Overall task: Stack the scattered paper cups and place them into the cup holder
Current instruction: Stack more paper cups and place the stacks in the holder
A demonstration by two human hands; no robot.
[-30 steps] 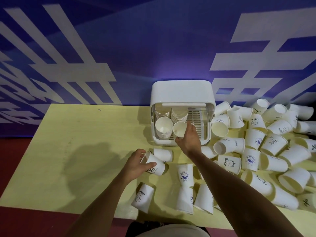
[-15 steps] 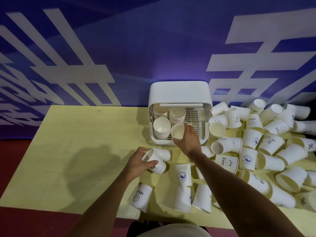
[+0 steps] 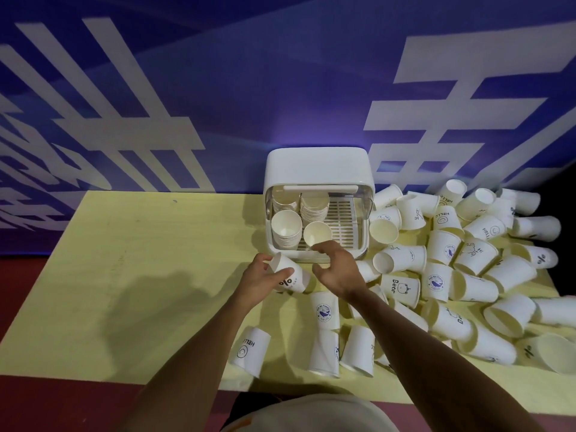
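Note:
The white cup holder [image 3: 318, 169] stands at the table's far edge with its front open. Inside it are stacks of paper cups [image 3: 286, 227], and a single cup [image 3: 317, 233] sits at the front of the slatted tray. My right hand [image 3: 336, 266] hovers just in front of that cup, fingers loosely curved and holding nothing. My left hand [image 3: 258, 279] grips a printed paper cup [image 3: 288, 274] lying on its side, close to the holder's front left corner and beside my right hand.
Several loose white cups [image 3: 467, 251] are heaped over the right half of the yellow table [image 3: 140, 275]. A few more cups [image 3: 249, 350] lie near the front edge between my arms. A blue banner wall rises behind the holder.
My right hand has let go of the cup in the holder and drawn back toward me. My left hand has lifted its cup up and toward the holder.

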